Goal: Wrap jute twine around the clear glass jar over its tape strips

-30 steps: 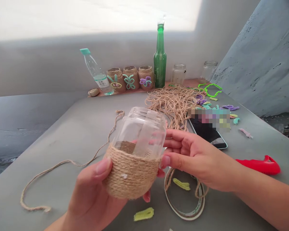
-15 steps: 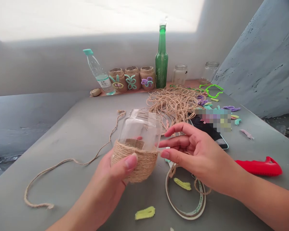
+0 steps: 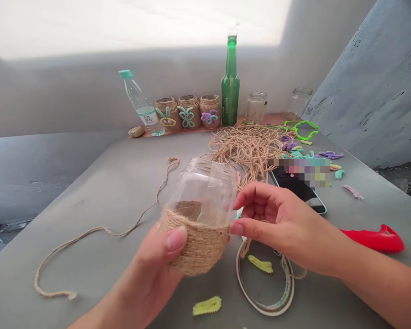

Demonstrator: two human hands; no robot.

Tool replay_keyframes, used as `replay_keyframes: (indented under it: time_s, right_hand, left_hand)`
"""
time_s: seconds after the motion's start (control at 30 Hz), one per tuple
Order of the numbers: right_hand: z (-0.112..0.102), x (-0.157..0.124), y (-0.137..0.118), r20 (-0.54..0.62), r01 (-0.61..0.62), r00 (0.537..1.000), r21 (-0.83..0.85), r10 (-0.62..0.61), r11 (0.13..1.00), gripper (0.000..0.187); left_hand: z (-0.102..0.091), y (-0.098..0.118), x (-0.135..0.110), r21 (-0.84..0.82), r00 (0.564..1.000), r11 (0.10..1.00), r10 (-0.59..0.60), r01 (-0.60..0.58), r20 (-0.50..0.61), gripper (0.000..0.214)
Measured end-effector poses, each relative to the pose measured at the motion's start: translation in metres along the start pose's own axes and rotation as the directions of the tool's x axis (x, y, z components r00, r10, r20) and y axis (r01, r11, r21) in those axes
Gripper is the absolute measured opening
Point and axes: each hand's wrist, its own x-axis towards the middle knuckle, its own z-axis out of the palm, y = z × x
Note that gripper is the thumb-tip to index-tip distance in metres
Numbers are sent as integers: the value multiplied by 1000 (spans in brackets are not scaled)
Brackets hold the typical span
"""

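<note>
- Right hand [image 3: 272, 224] curls tighter than earlier; can't tell if pinching.
- Left hand [image 3: 157, 256] clamps jar [image 3: 203, 189], axis leaning right.
- Twine wrap [image 3: 202, 246] lies left of right thumb.

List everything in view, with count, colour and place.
half-wrapped glass jar: 1, clear with tan twine, left hand
twine-wrapped jars: 3, tan, left of green bottle
green glass bottle: 1, green, back middle
clear glass jars: 2, colourless, back right
water bottle: 1, clear, teal cap, back left
rounded object: 1, beige, beside water bottle
twine pile: 1, tan, behind held jar
loose twine strand: 1, tan, left
phone: 1, black, right, partly pixelated
handle: 1, red, beyond right forearm
tape roll: 1, white, near side
near pipe-cleaner pieces: 2, yellow, inside and left of tape roll
other pipe-cleaner pieces: many, mixed, right rear
table: 1, grey, beneath
left hand: 1, bare, around held jar
right hand: 1, bare, beside jar's twine
</note>
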Motion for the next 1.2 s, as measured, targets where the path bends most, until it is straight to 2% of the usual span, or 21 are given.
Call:
replay_keyframes:
  time_s: [0.1,0.17,0.2,0.23,0.33,0.4,0.47,0.6,0.7,0.83,0.9,1.0,1.1,1.2]
  right_hand:
    - [0,2,-4,133,-55,991,194,29,979,51]
    - [1,2,-6,248,-94,969,287,21,953,48]
    - [1,2,-6,270,-101,963,310,14,945,45]
    - [1,2,-6,256,-94,967,314,11,945,44]
    - [3,1,-3,92,-63,995,246,41,967,57]
    - [5,0,-2,-6,-53,998,176,55,983,68]
    - [6,-1,-2,-54,-45,997,121,52,992,72]
    - [4,-2,-7,-31,-11,999,56,13,998,56]
    - [-1,-2,-9,0,6,1000,18,-6,1000,46]
    - [-4,-2,-8,-8,28,1000,-22,-28,999,43]
    - [-5,-1,-8,15,35,999,5,-35,999,45]
    - [-4,0,-7,135,-1,991,138,-18,990,47]
    - [-4,0,-7,175,-44,985,219,6,975,46]
    - [-2,-1,-6,83,-35,996,158,22,987,45]
  left_hand:
    - [0,0,-1,-53,997,996,-69,71,46,32]
    - [0,-1,-1,-72,993,992,-104,108,53,30]
    - [0,-2,0,-62,994,993,-100,102,37,29]
    - [0,-3,1,-29,997,996,-80,80,5,30]
    - [1,-6,1,178,996,984,16,0,-87,44]
    - [4,-5,0,289,994,957,47,-16,-100,54]
    - [7,-2,-1,313,993,950,46,-8,-112,50]
    - [10,8,-1,194,993,981,1,21,-114,36]
    - [9,11,-1,88,993,995,-44,53,-107,36]
    - [8,10,-4,64,990,993,-89,96,-108,39]
    - [10,9,-5,34,993,996,-77,81,-94,42]
    - [10,7,-4,-31,996,997,-77,76,-42,44]
    - [7,5,-2,0,998,998,-58,59,-28,41]
    - [6,0,-1,146,995,989,-11,26,-102,50]
